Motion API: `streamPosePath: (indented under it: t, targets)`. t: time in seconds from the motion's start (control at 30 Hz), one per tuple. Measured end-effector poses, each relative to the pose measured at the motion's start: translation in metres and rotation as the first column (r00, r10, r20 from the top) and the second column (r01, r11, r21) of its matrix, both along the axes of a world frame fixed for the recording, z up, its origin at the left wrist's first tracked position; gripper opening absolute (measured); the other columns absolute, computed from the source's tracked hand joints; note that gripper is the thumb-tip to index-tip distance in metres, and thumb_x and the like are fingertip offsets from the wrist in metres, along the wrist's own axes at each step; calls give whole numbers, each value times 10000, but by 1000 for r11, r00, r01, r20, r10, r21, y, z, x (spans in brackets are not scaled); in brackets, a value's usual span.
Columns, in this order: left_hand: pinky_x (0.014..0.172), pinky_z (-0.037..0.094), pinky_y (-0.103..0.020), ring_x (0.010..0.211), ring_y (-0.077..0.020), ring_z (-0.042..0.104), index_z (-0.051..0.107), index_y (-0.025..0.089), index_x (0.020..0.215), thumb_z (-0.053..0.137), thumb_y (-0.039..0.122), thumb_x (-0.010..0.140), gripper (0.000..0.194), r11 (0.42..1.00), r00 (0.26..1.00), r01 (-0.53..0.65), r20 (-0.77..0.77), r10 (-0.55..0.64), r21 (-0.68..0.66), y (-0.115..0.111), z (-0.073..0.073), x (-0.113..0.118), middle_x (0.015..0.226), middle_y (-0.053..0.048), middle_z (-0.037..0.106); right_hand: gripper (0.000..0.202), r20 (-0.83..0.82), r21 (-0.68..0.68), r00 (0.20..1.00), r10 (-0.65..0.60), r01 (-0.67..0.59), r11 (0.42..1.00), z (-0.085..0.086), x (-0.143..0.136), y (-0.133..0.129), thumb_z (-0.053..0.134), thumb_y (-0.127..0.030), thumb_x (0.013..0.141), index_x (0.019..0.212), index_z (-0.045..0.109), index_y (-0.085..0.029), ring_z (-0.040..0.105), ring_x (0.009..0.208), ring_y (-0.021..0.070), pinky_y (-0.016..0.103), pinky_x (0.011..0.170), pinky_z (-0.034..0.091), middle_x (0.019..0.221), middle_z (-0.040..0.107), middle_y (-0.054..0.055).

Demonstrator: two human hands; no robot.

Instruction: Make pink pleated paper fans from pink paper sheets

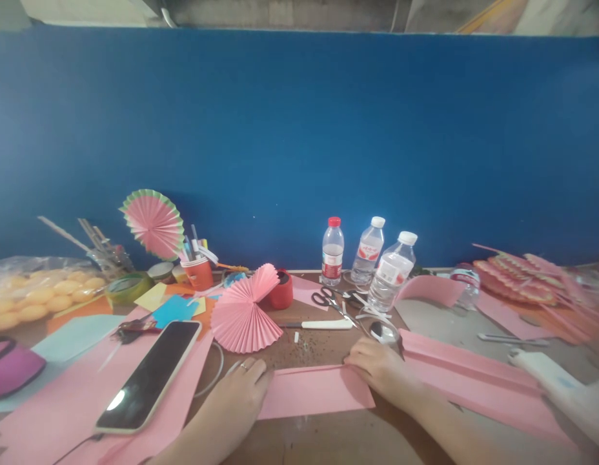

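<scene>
A pink sheet of paper (pixel 314 392) lies flat on the table in front of me, with a narrow fold along its far edge. My left hand (pixel 246 391) is closed on its left end, fingers curled at the far corner; a ring shows on one finger. At the far right corner, my right hand (pixel 379 369) pinches the same folded edge. The undersides of both hands are hidden. Just beyond the paper stands a pleated pink paper fan (pixel 246 313), partly opened out. A white-handled knife (pixel 326 325) and black-handled scissors (pixel 334 302) lie past the sheet.
A phone (pixel 152 378) rests on pink paper at left. Three bottles, one red-capped (pixel 333 255), stand near the blue wall (pixel 299 142). An orange cup (pixel 197 272) holds pens. More folded pink paper (pixel 474 381) and a blurred white object (pixel 551 374) lie at right.
</scene>
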State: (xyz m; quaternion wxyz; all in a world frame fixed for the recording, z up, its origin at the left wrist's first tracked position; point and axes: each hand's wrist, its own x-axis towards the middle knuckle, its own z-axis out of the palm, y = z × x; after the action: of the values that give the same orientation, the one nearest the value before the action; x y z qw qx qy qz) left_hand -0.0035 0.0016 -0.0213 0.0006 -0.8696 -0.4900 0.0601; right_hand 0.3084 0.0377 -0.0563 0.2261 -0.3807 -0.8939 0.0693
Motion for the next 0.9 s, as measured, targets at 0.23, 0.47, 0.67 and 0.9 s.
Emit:
streamPosePath:
  t: [0.23,0.47,0.67,0.9]
  targets:
    - [793,465,-371,899,-211,580,590,184,1070,360,-37,779,431,1000,1000,23,-6,-23,-21,4,10,12,1025,-89,604,208,5,10,999,-33,32,999,0,-2,6,432,-170,908,855,632,-174,541,779,159,271,726,419,817,626,39]
    - [756,510,-447,995,-299,574,475,140,1260,356,-92,688,630,999,992,46,-115,-45,6,1,-6,28,1106,-149,601,248,86,77,996,-27,20,997,-5,-4,5,417,-149,900,731,597,-145,497,690,175,288,633,397,715,571,55]
    - [703,557,-366,1091,-319,523,405,140,1324,357,-110,648,723,999,980,32,-193,-37,-30,-1,-18,26,1214,-150,556,224,155,88,987,48,-63,994,-2,3,4,406,-125,912,870,626,-145,508,777,177,289,696,408,802,594,66]
    - [764,544,-385,1123,-317,499,385,149,1340,352,-119,633,757,999,983,24,-183,-33,-49,-1,-18,25,1260,-135,533,213,182,24,981,70,-76,997,3,10,0,421,-114,910,948,627,-156,511,880,172,286,778,415,918,606,63]
